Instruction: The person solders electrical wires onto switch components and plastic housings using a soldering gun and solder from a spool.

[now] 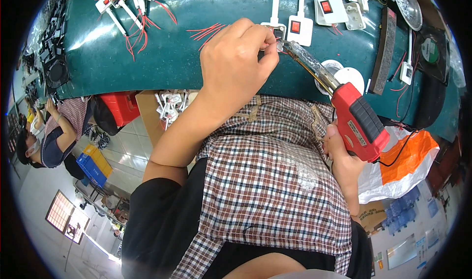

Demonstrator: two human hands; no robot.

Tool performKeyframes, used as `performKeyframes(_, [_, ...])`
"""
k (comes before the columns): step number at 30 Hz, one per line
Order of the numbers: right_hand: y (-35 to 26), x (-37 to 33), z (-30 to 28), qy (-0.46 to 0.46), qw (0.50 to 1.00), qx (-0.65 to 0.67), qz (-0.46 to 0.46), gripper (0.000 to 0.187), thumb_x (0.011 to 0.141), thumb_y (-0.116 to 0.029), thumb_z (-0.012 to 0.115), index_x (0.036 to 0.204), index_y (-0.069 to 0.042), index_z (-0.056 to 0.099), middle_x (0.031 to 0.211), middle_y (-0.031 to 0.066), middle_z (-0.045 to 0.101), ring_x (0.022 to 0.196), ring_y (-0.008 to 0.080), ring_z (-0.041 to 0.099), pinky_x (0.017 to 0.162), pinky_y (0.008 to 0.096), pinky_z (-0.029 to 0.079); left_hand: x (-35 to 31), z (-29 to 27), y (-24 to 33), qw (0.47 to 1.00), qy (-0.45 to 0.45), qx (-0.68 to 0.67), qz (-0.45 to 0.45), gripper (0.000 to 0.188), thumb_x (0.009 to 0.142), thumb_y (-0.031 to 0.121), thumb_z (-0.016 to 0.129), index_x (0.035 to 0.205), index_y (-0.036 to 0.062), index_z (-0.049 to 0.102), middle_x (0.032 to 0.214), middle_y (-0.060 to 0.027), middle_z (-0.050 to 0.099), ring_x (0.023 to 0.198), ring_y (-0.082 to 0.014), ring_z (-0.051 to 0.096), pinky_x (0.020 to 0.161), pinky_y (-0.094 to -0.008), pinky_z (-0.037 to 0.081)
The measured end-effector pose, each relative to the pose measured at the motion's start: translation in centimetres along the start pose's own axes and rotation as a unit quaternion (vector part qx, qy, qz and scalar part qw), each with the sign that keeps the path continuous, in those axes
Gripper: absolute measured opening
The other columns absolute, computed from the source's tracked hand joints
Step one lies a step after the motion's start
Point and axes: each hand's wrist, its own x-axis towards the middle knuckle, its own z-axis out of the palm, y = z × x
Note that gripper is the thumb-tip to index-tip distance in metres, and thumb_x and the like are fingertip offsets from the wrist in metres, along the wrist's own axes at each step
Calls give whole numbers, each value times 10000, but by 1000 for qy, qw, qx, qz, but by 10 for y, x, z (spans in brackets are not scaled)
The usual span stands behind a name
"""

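Note:
My left hand (236, 53) reaches over the green table with thumb and forefinger pinched on a thin red wire, its end by the back of a white switch housing (274, 25). A dark switch body shows in that housing, partly hidden by my fingers. My right hand (344, 153) is wrapped around the handle of a red and black soldering gun (361, 121). Its long metal barrel points up and left, the tip close to the switch and my left fingertips. Beside them lies a white housing with a red rocker switch (295, 27).
Loose red wires (206, 32) lie left of my hand. White switch parts (118, 6) are heaped at the far left, more at the far right (330, 7). A round white dish (349, 77), a dark bar (383, 53) and a fan (431, 50) stand right. A co-worker (59, 131) sits left.

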Motion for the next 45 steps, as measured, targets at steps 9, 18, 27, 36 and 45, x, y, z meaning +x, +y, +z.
performKeyframes(9, [-2, 1, 2, 3, 1000, 9, 7, 117, 885, -40, 669, 965, 20, 609, 658, 27, 578, 491, 63, 483, 458, 215, 384, 1, -1, 0, 1000, -9, -9, -7, 99, 688, 42, 736, 742, 85, 666, 702, 6, 626, 504, -119, 530, 470, -253, 418])
performKeyframes(18, [-5, 1, 0, 1, 999, 31, 28, 134, 893, -53, 666, 978, 21, 593, 677, 36, 580, 496, 74, 487, 463, 224, 386, 2, -2, 0, 1000, -19, -6, -10, 95, 691, 42, 733, 745, 83, 666, 708, 5, 631, 512, -119, 533, 476, -257, 420])
performKeyframes(27, [3, 1, 1, -1, 1000, 18, 15, 140, 890, -36, 663, 991, 29, 592, 665, 39, 574, 494, 78, 485, 462, 230, 389, 3, -3, 1, 1000, -23, -12, -11, 92, 694, 43, 733, 752, 79, 671, 713, 0, 633, 523, -123, 546, 485, -256, 428])
performKeyframes(36, [-7, 3, 2, -16, 998, 50, 24, 116, 895, -40, 655, 965, 27, 591, 661, 38, 569, 491, 78, 486, 460, 225, 392, 2, -3, -1, 1000, -22, -11, -8, 92, 694, 43, 732, 751, 80, 670, 712, 1, 630, 530, -121, 549, 487, -254, 429])
performKeyframes(45, [3, -2, -1, 10, 1000, 12, 21, 116, 896, -39, 654, 972, 25, 593, 673, 36, 573, 492, 70, 479, 464, 219, 387, 3, -3, 1, 999, -30, -11, -7, 93, 694, 44, 731, 753, 79, 667, 708, 2, 626, 522, -122, 541, 484, -256, 430])
